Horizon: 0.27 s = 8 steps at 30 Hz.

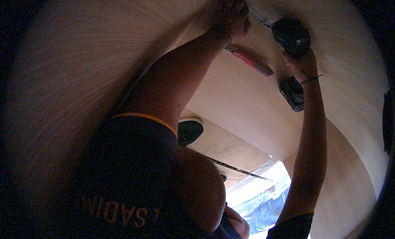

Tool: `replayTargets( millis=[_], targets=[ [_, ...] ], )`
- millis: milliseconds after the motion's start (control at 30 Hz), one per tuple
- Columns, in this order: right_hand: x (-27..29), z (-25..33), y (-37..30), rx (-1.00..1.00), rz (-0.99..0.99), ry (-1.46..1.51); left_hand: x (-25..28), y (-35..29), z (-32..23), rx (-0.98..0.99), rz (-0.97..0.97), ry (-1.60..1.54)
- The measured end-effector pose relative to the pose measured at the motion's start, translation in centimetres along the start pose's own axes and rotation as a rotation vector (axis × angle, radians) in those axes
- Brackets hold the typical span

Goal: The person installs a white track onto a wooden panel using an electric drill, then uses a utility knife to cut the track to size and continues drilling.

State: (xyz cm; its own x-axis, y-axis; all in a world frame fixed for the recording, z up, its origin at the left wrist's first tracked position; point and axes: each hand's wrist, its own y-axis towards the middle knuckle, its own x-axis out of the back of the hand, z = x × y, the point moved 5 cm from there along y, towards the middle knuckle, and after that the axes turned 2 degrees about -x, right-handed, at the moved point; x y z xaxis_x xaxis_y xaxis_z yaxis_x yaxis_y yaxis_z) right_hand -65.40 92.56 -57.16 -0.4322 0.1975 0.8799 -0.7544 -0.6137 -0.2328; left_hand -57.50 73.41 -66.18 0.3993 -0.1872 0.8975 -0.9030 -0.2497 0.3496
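My right hand (303, 65) is wrapped round the grip of a dark cordless drill (290, 35), whose battery base (291, 95) shows below my wrist. A long thin bit (260, 18) points from the drill to the upper left. My left hand (232, 17) is at the far end of that bit, against the wooden panel, with its fingers curled in. Shadow hides what those fingers hold, if anything. Between my two hands a red, flat, long tool (251, 61) with a darker end lies on the pale board; its exact kind is unclear.
Pale wooden panels (90, 54) enclose me closely on the left, with another curved panel (349, 156) on the right. A dark shoe (190, 131) with a light rim rests on a board below. Past a dark slot (238, 168), a bright opening (267, 206) shows a bluish surface.
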Motion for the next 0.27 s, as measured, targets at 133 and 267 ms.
replayTargets(
  millis=[133,267],
  targets=[
    [0.6,1.9,-0.1,0.069,-0.057,-0.059,0.0,0.2,-0.1,0.001,0.027,-0.010],
    [0.7,1.8,0.3,0.091,-0.077,-0.041,-0.3,0.1,0.0,-0.014,0.005,-0.005]
  ],
)
